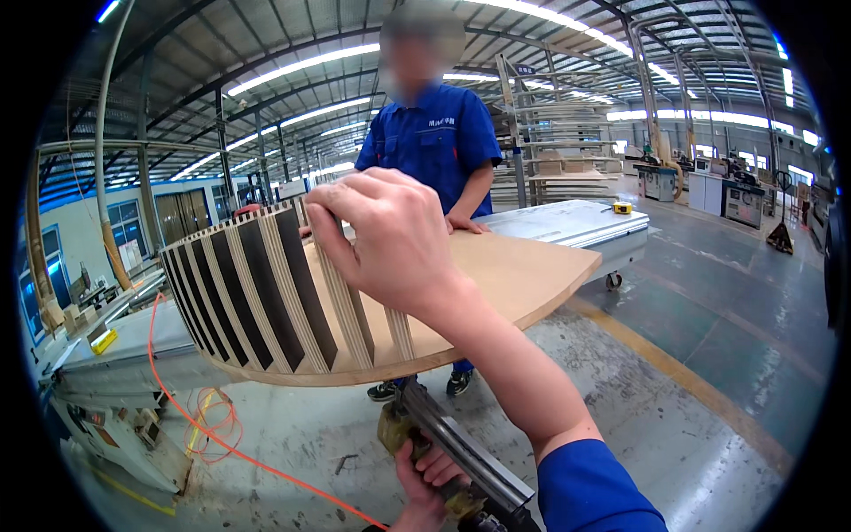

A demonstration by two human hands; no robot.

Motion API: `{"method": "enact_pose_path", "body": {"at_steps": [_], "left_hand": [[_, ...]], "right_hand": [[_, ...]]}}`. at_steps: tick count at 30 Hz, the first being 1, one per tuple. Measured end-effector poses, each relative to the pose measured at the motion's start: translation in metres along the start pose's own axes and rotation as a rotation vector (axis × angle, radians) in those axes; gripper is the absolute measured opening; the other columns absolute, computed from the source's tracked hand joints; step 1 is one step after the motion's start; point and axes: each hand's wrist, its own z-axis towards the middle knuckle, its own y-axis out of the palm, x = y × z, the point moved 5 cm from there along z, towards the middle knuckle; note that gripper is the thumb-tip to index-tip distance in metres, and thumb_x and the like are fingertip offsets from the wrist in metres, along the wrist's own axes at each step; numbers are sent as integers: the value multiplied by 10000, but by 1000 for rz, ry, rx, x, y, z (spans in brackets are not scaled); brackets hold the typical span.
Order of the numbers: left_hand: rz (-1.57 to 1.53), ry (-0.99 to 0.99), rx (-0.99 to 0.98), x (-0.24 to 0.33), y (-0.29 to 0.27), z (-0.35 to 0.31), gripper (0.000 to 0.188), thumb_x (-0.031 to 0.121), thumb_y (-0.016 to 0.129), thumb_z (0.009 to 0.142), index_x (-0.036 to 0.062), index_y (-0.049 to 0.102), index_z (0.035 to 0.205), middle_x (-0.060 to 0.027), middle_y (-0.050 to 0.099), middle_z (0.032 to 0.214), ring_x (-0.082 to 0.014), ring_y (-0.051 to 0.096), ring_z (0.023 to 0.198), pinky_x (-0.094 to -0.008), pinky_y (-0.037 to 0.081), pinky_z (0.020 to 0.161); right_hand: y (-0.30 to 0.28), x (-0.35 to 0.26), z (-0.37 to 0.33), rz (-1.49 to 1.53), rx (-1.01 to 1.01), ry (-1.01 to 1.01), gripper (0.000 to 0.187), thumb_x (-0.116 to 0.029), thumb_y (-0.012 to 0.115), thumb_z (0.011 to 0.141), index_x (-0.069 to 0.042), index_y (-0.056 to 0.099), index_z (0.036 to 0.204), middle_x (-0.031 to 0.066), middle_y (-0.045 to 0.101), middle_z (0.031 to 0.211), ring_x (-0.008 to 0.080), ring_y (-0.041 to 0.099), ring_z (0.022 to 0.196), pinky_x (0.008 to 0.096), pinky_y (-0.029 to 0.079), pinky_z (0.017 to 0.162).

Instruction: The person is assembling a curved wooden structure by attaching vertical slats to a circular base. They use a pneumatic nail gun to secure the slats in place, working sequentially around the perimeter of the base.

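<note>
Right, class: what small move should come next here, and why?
Probably line the tool up beneath the rightmost slat: the left hand holds the tool with its nose near the underside of the board, while the right hand hides that slat's top, perhaps steadying it.

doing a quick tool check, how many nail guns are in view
1: the nail gun in the left hand, below the near edge of the wooden board. Others may be hidden.

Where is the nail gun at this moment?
In the head view, the nail gun is at lower centre, held in the left hand, just below the wooden board.
</note>
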Motion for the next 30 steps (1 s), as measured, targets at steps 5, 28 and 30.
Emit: {"method": "enact_pose_path", "body": {"at_steps": [5, 28, 30], "left_hand": [[-41, -11, -72, -8, -10, 12, 355, 422, 577, 982, 113, 647, 1141, 106, 405, 588, -45, 370, 466, -227, 442, 539], [-107, -37, -144, -4, -12, 24, 406, 524, 593, 946, 226, 473, 697, 142, 414, 499, 16, 436, 446, -157, 421, 498], [-66, -91, -159, 0, -13, 32, 462, 553, 596, 932, 266, 437, 606, 153, 416, 486, 27, 454, 454, -153, 431, 526]], "right_hand": [[2, 14, -11, -54, -37, 12, 198, -186, 691, 850, -46, 680, 712, 119, 658, 694, 298, 663, 671, 423, 526, 619], [2, 0, -8, -2, 6, 24, 91, -153, 710, 868, -71, 736, 839, 89, 719, 784, 266, 699, 749, 381, 543, 705], [0, 4, -1, -14, -7, 24, 91, -152, 710, 870, -67, 737, 853, 91, 728, 808, 271, 702, 759, 384, 545, 715]]}}
